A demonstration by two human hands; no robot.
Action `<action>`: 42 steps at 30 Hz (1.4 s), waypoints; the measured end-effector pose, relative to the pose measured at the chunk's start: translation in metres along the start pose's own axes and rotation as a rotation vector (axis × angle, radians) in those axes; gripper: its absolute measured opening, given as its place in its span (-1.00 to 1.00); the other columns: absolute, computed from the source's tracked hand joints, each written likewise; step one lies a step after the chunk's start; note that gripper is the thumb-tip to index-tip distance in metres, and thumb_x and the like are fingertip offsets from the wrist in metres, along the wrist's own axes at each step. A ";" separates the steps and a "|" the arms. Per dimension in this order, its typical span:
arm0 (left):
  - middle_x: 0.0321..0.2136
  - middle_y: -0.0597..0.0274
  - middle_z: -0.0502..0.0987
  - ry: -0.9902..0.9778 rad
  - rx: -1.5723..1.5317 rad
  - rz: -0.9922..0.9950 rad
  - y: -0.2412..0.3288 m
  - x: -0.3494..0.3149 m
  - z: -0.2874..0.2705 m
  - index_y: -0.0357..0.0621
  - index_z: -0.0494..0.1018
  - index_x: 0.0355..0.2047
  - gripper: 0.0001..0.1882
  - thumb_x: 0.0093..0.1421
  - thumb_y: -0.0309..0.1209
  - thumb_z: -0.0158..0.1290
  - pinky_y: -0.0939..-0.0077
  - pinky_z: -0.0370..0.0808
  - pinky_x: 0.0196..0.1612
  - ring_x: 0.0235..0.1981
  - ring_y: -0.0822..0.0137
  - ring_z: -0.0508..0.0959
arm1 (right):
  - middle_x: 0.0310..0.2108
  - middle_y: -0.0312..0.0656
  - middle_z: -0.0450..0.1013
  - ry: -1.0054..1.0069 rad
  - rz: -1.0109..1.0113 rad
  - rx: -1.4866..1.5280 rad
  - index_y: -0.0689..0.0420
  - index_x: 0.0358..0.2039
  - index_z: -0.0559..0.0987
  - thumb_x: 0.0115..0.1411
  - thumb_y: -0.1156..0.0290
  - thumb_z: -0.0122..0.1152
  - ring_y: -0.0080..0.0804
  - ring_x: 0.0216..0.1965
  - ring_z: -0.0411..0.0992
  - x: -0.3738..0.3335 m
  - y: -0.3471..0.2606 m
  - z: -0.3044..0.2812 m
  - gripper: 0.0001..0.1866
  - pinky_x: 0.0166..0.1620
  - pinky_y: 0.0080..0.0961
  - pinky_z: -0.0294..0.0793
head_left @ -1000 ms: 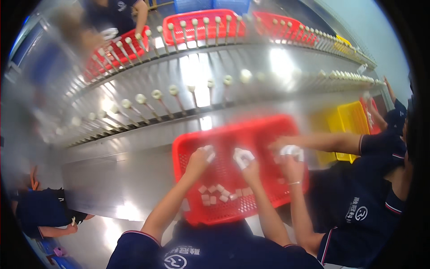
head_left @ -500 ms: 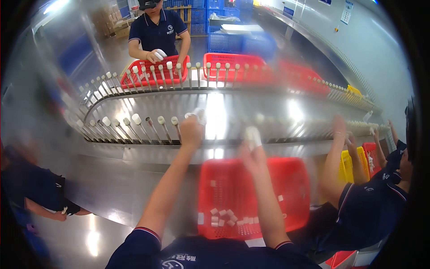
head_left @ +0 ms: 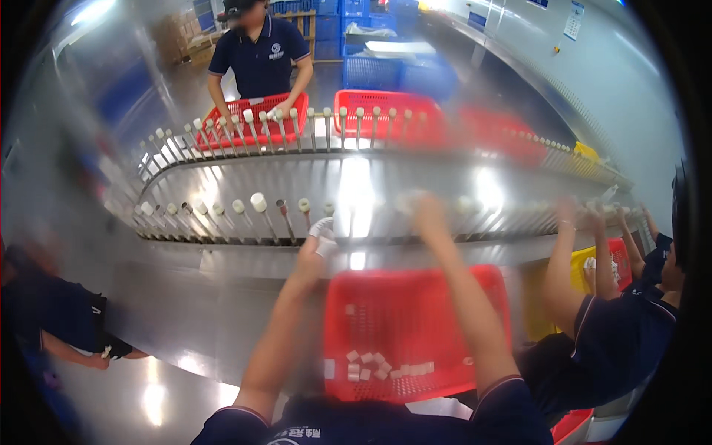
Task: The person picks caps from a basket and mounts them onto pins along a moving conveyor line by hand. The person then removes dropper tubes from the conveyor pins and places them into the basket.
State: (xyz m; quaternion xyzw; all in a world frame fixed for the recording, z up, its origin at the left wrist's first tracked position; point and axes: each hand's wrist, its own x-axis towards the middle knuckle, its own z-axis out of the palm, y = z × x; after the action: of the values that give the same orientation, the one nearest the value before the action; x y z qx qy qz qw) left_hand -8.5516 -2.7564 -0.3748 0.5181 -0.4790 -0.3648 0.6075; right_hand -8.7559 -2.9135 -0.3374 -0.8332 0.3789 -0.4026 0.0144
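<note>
My left hand (head_left: 311, 252) is closed on white pieces (head_left: 323, 230) beside the near row of upright metal posts. Most of these posts carry pale round tips; one post (head_left: 282, 209) just left of my hand has a dark bare top. Farther right, my right hand (head_left: 430, 215) reaches over the same row, smeared by motion. A whitish blur (head_left: 410, 201) shows at its fingertips, and I cannot tell whether it is held. Below both hands stands a red plastic basket (head_left: 341, 297) with several short white cylinders (head_left: 380, 368) in it.
Across the steel table (head_left: 297, 174), a co-worker (head_left: 259, 55) handles white pieces over a red basket (head_left: 282, 137), behind the far post row. Co-workers' arms (head_left: 564, 271) reach in at right, by a yellow basket (head_left: 582, 267). Another person (head_left: 67, 304) stands at left.
The near posts have shifted right and the far ones left. My left hand has come down toward me; my right hand has moved from above the basket up to the posts.
</note>
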 end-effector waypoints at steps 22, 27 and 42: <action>-0.43 -0.06 0.50 0.101 1.057 0.247 0.040 0.064 0.120 -0.29 0.39 -0.31 -0.75 -0.03 -0.44 0.04 0.33 0.38 -0.28 -0.33 0.07 0.50 | -0.11 -0.07 0.32 0.199 0.890 1.552 0.19 -0.24 0.32 0.03 0.65 0.06 -0.14 -0.10 0.36 -0.188 -0.022 -0.115 -0.74 -0.10 -0.38 0.45; -0.46 -0.05 0.48 0.013 1.412 0.352 0.045 0.074 0.159 -0.28 0.45 -0.50 -0.81 -0.12 -0.41 -0.02 0.28 0.24 -0.11 -0.13 0.04 0.38 | -0.25 -0.20 0.41 0.103 0.500 1.271 0.20 -0.26 0.37 0.05 0.61 0.06 -0.52 -0.19 0.36 -0.098 -0.030 -0.121 -0.80 -0.13 -0.59 0.36; -0.39 0.04 0.47 -0.546 0.909 -0.204 -0.101 -0.135 0.203 -0.15 0.45 -0.39 -0.79 -0.05 -0.35 0.00 0.30 0.43 -0.30 -0.38 0.11 0.49 | -0.37 -0.03 0.46 0.028 0.005 0.000 0.03 -0.31 0.56 -0.21 0.46 0.08 -0.32 0.08 0.18 -0.040 0.063 -0.015 -0.66 0.14 -0.15 -0.07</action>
State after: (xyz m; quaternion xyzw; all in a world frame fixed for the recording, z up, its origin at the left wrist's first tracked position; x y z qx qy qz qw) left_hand -8.7782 -2.7063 -0.5005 0.6588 -0.6764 -0.2995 0.1370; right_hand -8.8201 -2.9284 -0.3745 -0.8265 0.3810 -0.4143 0.0099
